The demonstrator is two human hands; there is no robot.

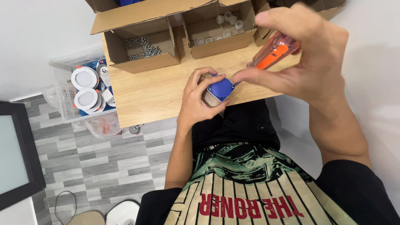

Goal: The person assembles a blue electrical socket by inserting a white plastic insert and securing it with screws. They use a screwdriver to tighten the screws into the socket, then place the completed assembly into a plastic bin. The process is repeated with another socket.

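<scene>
Blue square part [221,89] pinched in my left grip [200,102] at tabletop [154,91] edge; right grip [300,54] closed round orange-handled screwdriver [273,52], tip at part; fastening appears underway, screws in box [141,46] beyond.

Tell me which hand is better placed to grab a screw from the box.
Probably the left hand: it only steadies the blue part, nearer the screw box. The right hand holds the orange screwdriver.

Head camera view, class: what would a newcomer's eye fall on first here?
First the right hand, raised close to the camera with an orange-handled screwdriver. Below it the left hand holds a small blue square part at the wooden table's front edge. Behind stand open cardboard boxes.
</scene>
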